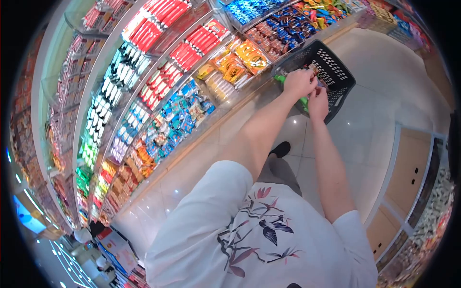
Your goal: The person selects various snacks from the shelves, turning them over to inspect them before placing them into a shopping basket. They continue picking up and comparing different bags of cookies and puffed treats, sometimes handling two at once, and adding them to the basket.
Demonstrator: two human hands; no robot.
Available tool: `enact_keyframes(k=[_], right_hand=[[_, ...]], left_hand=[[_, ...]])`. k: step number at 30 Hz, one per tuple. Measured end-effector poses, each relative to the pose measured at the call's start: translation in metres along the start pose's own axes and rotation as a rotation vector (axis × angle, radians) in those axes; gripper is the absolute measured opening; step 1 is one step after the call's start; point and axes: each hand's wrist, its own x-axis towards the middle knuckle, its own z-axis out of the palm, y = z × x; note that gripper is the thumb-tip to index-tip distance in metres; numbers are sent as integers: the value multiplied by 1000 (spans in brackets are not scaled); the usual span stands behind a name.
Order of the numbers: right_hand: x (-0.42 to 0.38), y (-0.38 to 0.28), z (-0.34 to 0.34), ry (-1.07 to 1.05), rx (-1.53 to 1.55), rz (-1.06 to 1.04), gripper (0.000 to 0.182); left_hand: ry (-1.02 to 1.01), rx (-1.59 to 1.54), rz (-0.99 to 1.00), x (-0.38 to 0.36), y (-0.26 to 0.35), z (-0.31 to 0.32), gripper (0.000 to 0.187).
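Observation:
Both hands meet over a black plastic shopping basket (pixel 343 77) with perforated sides. My left hand (pixel 300 83) has its fingers bent and pinched together at the basket's near side. Close against it, my right hand (pixel 318 103) is also closed, fingertips touching or nearly touching the left ones. Something small and partly colourful shows between and just beyond the fingers, but I cannot make out what it is. A bright green part (pixel 304 102), perhaps the basket's handle, passes beneath the hands. The basket's contents are mostly hidden by my hands.
Tiered shelves on the left hold red packets (pixel 186 54), blue packets (pixel 185 110) and yellow bags (pixel 233 65) of wrapped snacks. Bins of blue-wrapped sweets (pixel 293 26) lie beyond the basket. Glossy tiles (pixel 370 108) cover the floor. A wooden cabinet (pixel 408 168) stands right.

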Motion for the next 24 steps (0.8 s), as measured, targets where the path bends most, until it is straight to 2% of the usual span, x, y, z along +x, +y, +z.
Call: enact_keyframes(k=[5, 8, 12, 14, 15, 16, 17, 18, 19, 22, 24], right_hand=[[25, 2, -4, 2, -42, 2, 27], [32, 6, -3, 36, -66, -10, 26], [38, 11, -1, 89, -63, -23, 25], [30, 9, -1, 122, -1, -70, 24], [32, 13, 0, 128, 42, -73, 24], [38, 18, 2, 131, 81, -83, 25], [44, 30, 9, 164, 107, -101, 27], [46, 29, 5, 158, 73, -86, 29], [45, 28, 3, 153, 45, -70, 31], [42, 24, 4, 161, 38, -39, 36], [41, 24, 4, 187, 33, -24, 38]], left_hand=[[28, -48, 7, 20, 2, 12, 25], [71, -236, -78, 26, 5, 10, 23], [433, -828, -213, 7, -13, -15, 10], [403, -802, -245, -30, -60, -21, 7], [262, -896, -388, -50, -94, -21, 8], [160, -829, -514, -71, -134, -20, 9], [135, -689, -589, -92, -176, -16, 15], [33, -558, -777, -107, -211, -20, 28], [87, -587, -836, -113, -233, -30, 33], [-20, -171, -863, -112, -302, -32, 29], [66, 18, -776, -100, -326, -26, 40]])
